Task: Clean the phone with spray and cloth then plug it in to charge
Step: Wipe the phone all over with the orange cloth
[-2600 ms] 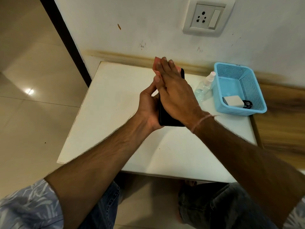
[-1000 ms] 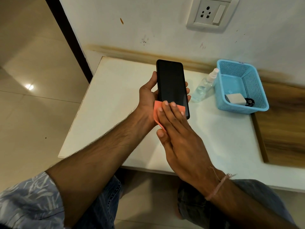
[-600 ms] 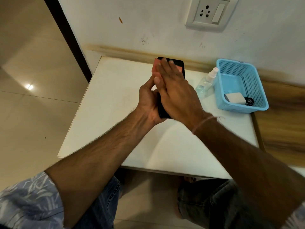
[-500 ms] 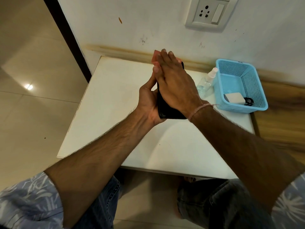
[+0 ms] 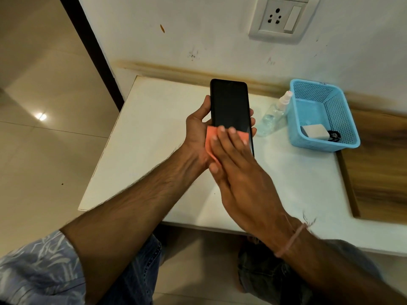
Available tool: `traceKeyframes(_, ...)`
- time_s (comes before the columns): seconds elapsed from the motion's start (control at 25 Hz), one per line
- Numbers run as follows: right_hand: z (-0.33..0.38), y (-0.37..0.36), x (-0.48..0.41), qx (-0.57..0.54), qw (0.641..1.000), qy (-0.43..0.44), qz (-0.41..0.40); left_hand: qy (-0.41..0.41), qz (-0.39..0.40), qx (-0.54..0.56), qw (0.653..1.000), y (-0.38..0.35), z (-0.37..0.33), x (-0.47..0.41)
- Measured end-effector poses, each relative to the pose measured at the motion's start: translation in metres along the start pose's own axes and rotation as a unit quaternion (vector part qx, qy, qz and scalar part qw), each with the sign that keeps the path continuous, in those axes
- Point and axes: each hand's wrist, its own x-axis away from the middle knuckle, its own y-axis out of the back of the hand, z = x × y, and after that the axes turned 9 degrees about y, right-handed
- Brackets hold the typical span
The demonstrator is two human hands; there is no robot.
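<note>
My left hand [image 5: 197, 128] grips a black phone [image 5: 229, 104] by its sides, screen up, above the white table [image 5: 154, 137]. My right hand [image 5: 240, 172] lies flat on the phone's near end and presses an orange cloth [image 5: 211, 137] against the screen. The far half of the screen is bare and dark. A small clear spray bottle [image 5: 274, 116] with a white nozzle lies on the table to the right of the phone. A white charger block [image 5: 313, 132] with a black cable sits inside the blue basket [image 5: 312, 89].
A white wall socket with a switch [image 5: 279, 17] is on the wall above the table. The blue basket stands at the table's back right, beside a wooden surface [image 5: 381, 164]. Tiled floor [image 5: 44, 150] lies to the left, and my knees are under the near edge.
My right hand has slid the cloth from the phone's far end back down to its near end. The far part of the screen is now uncovered. My left hand keeps its hold.
</note>
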Motion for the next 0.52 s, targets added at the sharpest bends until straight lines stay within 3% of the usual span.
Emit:
traceKeyframes(0.2,-0.004,0.006,-0.003,-0.009,1.0,0.015,0.009,-0.006,-0.007,0.001,1.0,-0.004,0.001,0.001)
traceKeyframes(0.52,-0.045,0.023,-0.106,0.012,0.997,-0.064,-0.028,-0.036,0.015,0.04,0.998,-0.009,0.008,-0.002)
